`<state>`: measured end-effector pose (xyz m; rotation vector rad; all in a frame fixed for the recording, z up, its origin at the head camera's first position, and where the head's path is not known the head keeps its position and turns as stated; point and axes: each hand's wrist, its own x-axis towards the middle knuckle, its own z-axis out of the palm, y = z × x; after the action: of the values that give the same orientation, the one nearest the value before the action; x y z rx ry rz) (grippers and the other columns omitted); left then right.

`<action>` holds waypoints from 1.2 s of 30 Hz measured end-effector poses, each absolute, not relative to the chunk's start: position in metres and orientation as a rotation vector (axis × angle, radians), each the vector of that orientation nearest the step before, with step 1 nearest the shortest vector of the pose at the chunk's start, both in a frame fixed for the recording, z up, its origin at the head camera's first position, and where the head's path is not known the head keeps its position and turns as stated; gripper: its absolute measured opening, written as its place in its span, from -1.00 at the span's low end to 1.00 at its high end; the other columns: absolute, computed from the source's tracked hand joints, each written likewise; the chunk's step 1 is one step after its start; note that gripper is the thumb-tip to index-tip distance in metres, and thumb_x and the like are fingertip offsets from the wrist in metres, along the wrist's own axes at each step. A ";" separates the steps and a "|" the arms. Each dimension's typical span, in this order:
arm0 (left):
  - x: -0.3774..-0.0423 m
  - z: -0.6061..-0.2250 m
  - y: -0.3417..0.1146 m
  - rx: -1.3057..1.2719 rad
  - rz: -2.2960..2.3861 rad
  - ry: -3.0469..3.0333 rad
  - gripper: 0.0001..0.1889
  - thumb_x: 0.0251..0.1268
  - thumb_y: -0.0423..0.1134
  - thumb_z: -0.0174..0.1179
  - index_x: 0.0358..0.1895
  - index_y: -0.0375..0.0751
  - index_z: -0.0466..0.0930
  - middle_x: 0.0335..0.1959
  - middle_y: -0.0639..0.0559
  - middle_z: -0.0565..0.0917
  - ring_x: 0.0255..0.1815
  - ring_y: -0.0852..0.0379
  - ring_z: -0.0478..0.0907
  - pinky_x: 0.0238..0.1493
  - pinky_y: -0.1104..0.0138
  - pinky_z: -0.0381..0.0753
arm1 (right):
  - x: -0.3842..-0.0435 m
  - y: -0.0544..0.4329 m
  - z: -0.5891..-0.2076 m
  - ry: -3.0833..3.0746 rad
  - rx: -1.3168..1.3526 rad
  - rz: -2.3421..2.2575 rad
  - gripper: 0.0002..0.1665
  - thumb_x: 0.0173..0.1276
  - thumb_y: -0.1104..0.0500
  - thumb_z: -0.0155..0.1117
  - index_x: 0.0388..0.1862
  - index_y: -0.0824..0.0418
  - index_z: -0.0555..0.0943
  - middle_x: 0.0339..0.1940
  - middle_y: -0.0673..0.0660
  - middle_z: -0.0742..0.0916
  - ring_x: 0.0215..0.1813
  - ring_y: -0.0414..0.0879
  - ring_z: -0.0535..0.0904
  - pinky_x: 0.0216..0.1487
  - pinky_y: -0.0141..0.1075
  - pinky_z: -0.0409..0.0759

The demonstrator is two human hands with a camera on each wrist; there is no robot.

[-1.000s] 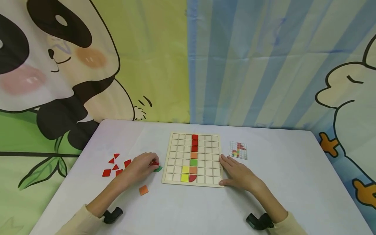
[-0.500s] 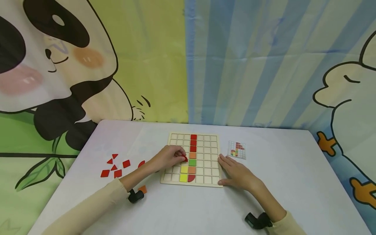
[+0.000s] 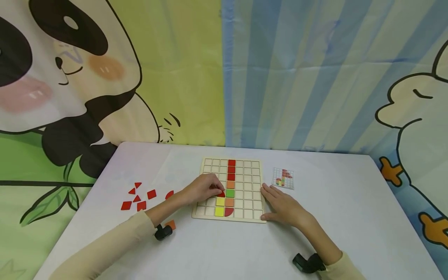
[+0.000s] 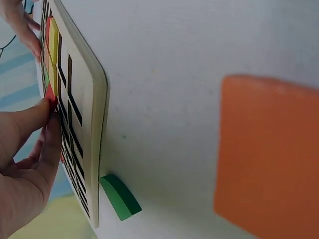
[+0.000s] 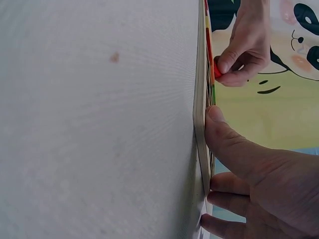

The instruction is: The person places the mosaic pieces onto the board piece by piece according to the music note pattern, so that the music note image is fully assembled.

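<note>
Tabletop point(image 3: 224, 249), white, beside cartoon backdrop point(image 3: 196, 77), left fingers point(image 4: 51, 149) clamped on red piece point(image 3: 221, 194), right fingers point(image 3: 272, 193) apart.

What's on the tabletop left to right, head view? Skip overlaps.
Leftmost loose red square → middle loose red square → rightmost loose red square → orange block → grid board → pattern card

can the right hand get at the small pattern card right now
Most likely yes: the pattern card lies on the table just past the right hand, with nothing visible between them, though that hand rests against the grid board.
</note>
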<state>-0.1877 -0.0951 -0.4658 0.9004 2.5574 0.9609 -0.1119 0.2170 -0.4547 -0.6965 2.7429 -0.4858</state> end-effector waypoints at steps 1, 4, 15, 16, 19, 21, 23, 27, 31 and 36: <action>-0.187 -0.466 -0.095 0.925 0.942 2.562 -0.89 0.40 -0.33 0.34 -0.13 -0.17 0.83 -0.20 0.09 0.70 -0.13 0.19 0.58 -0.11 0.40 0.58 | -0.112 0.217 -0.454 2.742 -0.693 -0.490 0.08 0.30 -0.13 0.48 0.56 0.46 0.27 0.62 0.40 0.32 0.60 0.39 0.23 0.50 0.26 0.31; -0.185 -0.467 -0.093 0.995 0.880 2.583 -0.89 0.40 -0.33 0.34 -0.12 -0.19 0.83 -0.22 0.08 0.66 -0.15 0.17 0.58 -0.13 0.41 0.59 | -0.112 0.217 -0.454 2.747 -0.701 -0.474 0.09 0.29 -0.14 0.48 0.56 0.45 0.27 0.62 0.40 0.32 0.60 0.38 0.24 0.49 0.26 0.32; -0.169 -0.463 -0.091 1.095 0.689 2.661 -0.86 0.47 -0.34 0.26 -0.04 -0.18 0.77 -0.09 0.05 0.75 -0.03 0.12 0.67 0.09 0.25 0.68 | -0.113 0.217 -0.453 2.742 -0.682 -0.439 0.07 0.31 -0.13 0.47 0.57 0.44 0.26 0.63 0.38 0.31 0.61 0.37 0.23 0.51 0.24 0.31; -0.166 -0.463 -0.093 1.091 0.674 2.666 -0.84 0.49 -0.33 0.24 0.00 -0.18 0.76 -0.06 0.05 0.76 0.00 0.12 0.67 0.12 0.24 0.68 | -0.113 0.217 -0.453 2.741 -0.681 -0.444 0.07 0.31 -0.13 0.47 0.57 0.44 0.26 0.63 0.38 0.31 0.61 0.37 0.23 0.51 0.24 0.31; -0.155 -0.463 -0.104 1.021 0.692 2.694 -0.83 0.50 -0.31 0.23 0.02 -0.16 0.75 0.02 0.06 0.76 0.07 0.10 0.66 0.15 0.22 0.67 | -0.112 0.217 -0.453 2.744 -0.693 -0.448 0.08 0.31 -0.14 0.47 0.57 0.45 0.26 0.62 0.39 0.31 0.60 0.38 0.23 0.50 0.25 0.31; -0.149 -0.460 -0.117 0.948 0.711 2.736 -0.82 0.48 -0.30 0.26 0.04 -0.14 0.74 0.07 0.06 0.75 0.13 0.08 0.65 0.17 0.20 0.67 | -0.112 0.216 -0.453 2.738 -0.691 -0.463 0.08 0.31 -0.14 0.47 0.57 0.45 0.26 0.62 0.39 0.31 0.61 0.38 0.22 0.51 0.25 0.30; -0.143 -0.455 -0.133 0.867 0.716 2.796 -0.80 0.44 -0.30 0.30 0.06 -0.14 0.73 0.09 0.05 0.74 0.15 0.05 0.63 0.16 0.18 0.68 | -0.112 0.216 -0.451 2.740 -0.699 -0.460 0.09 0.31 -0.16 0.46 0.56 0.45 0.27 0.62 0.40 0.32 0.60 0.39 0.24 0.50 0.25 0.31; -0.137 -0.447 -0.173 0.722 0.634 2.963 -0.70 0.34 -0.33 0.39 0.11 -0.18 0.71 0.08 0.00 0.73 0.15 -0.03 0.61 0.13 0.11 0.71 | -0.112 0.216 -0.450 2.731 -0.700 -0.462 0.09 0.30 -0.16 0.47 0.57 0.45 0.26 0.62 0.40 0.31 0.60 0.39 0.23 0.50 0.25 0.31; -0.136 -0.449 -0.213 0.614 0.545 3.081 -0.70 0.27 -0.38 0.43 0.06 -0.25 0.72 0.02 -0.09 0.75 0.10 -0.12 0.62 0.08 0.02 0.71 | -0.112 0.216 -0.450 2.737 -0.698 -0.454 0.10 0.29 -0.17 0.47 0.56 0.45 0.27 0.62 0.40 0.31 0.60 0.39 0.23 0.50 0.26 0.31; -0.132 -0.453 -0.242 0.461 0.542 3.080 -0.66 0.22 -0.32 0.48 0.06 -0.29 0.72 -0.01 -0.16 0.75 0.02 -0.15 0.64 0.00 -0.01 0.73 | -0.112 0.216 -0.452 2.736 -0.690 -0.476 0.09 0.30 -0.15 0.47 0.56 0.46 0.26 0.62 0.41 0.31 0.60 0.40 0.23 0.50 0.26 0.31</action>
<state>-0.1318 -0.2425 -0.4534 0.4606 3.0804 0.5422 -0.1120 0.2160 -0.4515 -0.6900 2.7363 -0.4757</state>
